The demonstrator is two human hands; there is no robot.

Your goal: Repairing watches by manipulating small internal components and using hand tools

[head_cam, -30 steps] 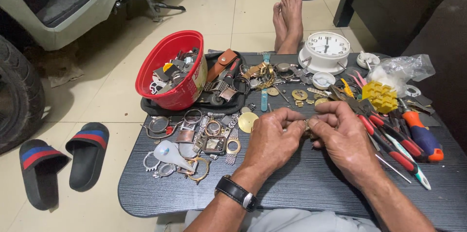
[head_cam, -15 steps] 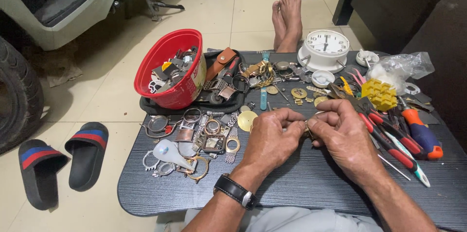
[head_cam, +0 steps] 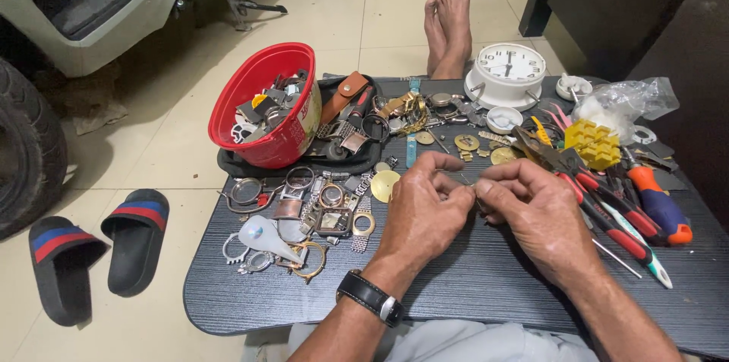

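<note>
Thin metal pin or wire piece (head_cam: 465, 180), tiny and hard to make out, sits pinched between both hands over the middle of the dark wood-grain tabletop (head_cam: 471, 286). Left hand (head_cam: 421, 214), black-strapped wristwatch (head_cam: 370, 297) on its wrist, has fingers curled in narrow, thumb and forefinger tips closed on the piece. Right hand (head_cam: 531, 214) mirrors it, fingertips drawn tight to the same spot; the two hands touch at the tips. What exactly is gripped cannot be told beyond a slim bright sliver.

Around the hands, clock-face from their meeting point:
- 10 o'clock: red round plastic bowl (head_cam: 266, 104), tipped, full of watch parts, resting on a black tray.
- 9 o'clock: loose heap of metal watch cases and rings (head_cam: 304, 206); a round brass disc (head_cam: 385, 185) just beside the left hand.
- 1 o'clock: white round alarm clock (head_cam: 510, 73), near the far edge.
- 2 o'clock: yellow ridged plastic block (head_cam: 594, 143), clear plastic bag (head_cam: 626, 104) behind it.
- 3 o'clock: red-handled pliers (head_cam: 600, 206) just beside the right hand; orange-and-blue screwdriver handle (head_cam: 657, 206) further out.
- 12 o'clock, beyond the table: a person's bare feet (head_cam: 448, 24) on pale tiles.
- 8 o'clock, on the floor: pair of black slides with red-blue stripes (head_cam: 95, 252).
</note>
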